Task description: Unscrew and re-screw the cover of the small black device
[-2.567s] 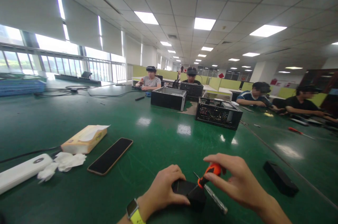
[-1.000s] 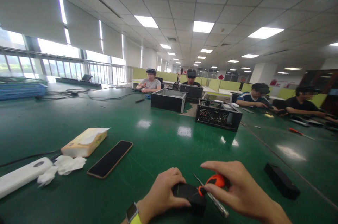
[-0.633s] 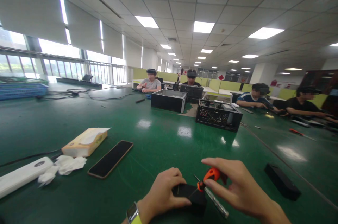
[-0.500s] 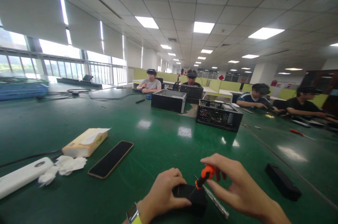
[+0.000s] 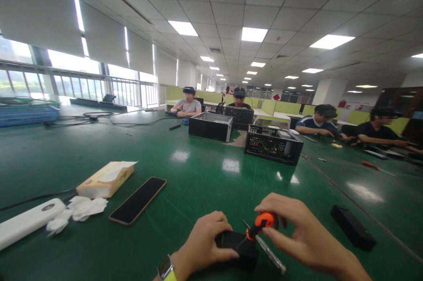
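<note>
Fingers (image 5: 280, 204) of the right hand (image 5: 299, 239) pinch the orange handle of a small screwdriver (image 5: 262, 223), thumb below and forefinger curled over the top, closed on it with no gap showing. Half a second ago the handle stood steeper and nearer the left hand; now it leans back toward the right palm, while the thin shaft keeps its tip on the same spot. That reads as the driver being twirled in place rather than lifted off, so the work on the fastening looks under way, not finished. The tip rests on the top face of the small black box (image 5: 236, 245), which lies flat on the green counter (image 5: 198, 170) between the two hands and has not shifted over the last seconds. The left hand (image 5: 205, 245) wraps its near end, fingers folded over the top, pressing it down; a yellow-strapped watch (image 5: 165, 267) sits on that wrist. The box is matt, dark and oblong, with a faint seam across its top; whatever the tip sits in is too small to make out. Just beneath the right fingers a silvery metal strip (image 5: 271, 255) lies beside the box. Beyond the right fingers, well apart, lies a second black box (image 5: 353, 227); off past the left fingers lie a dark phone (image 5: 138, 200) and a tissue box (image 5: 105, 179).
</note>
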A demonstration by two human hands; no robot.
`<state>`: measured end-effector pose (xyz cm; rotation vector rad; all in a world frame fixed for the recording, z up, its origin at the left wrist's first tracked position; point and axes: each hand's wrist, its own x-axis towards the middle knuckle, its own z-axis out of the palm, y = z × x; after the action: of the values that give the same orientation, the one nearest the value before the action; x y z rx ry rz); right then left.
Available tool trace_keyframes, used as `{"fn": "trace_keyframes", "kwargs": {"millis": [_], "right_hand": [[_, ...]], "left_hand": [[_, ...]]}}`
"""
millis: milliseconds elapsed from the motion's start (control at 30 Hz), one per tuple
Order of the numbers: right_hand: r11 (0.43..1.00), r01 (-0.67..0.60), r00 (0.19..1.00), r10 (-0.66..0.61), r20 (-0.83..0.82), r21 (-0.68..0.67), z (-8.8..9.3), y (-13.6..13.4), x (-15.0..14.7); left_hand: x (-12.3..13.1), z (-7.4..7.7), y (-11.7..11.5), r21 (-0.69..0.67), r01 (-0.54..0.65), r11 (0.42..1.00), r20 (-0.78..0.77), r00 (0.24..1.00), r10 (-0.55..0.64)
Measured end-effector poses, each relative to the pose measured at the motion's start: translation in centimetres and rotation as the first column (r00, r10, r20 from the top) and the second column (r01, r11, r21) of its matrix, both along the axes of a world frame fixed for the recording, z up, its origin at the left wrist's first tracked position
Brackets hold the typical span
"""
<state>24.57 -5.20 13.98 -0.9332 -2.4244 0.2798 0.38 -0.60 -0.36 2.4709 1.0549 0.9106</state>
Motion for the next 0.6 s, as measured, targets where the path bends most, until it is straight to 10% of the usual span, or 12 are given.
{"fn": "trace_keyframes", "kwargs": {"millis": [200, 433, 600], "right_hand": [[0.954, 0.224, 0.961, -0.251, 0.12, 0.198, -1.5, 0.9, 0.7], [0.998, 0.058, 0.996, -0.057, 0.063, -0.01, 0.0, 0.2, 0.3], [0.965, 0.244, 0.957, -0.255, 0.135, 0.094, -1.1, 0.7, 0.6]], "left_hand": [[0.1, 0.0, 0.0, 0.014, -0.003, 1.0, 0.012, 1.0, 0.003], [0.0, -0.3, 0.1, 0.009, 0.001, 1.0, 0.037, 0.999, -0.001], [0.0, -0.1, 0.0, 0.004, -0.006, 1.0, 0.037, 0.999, 0.006]]}}
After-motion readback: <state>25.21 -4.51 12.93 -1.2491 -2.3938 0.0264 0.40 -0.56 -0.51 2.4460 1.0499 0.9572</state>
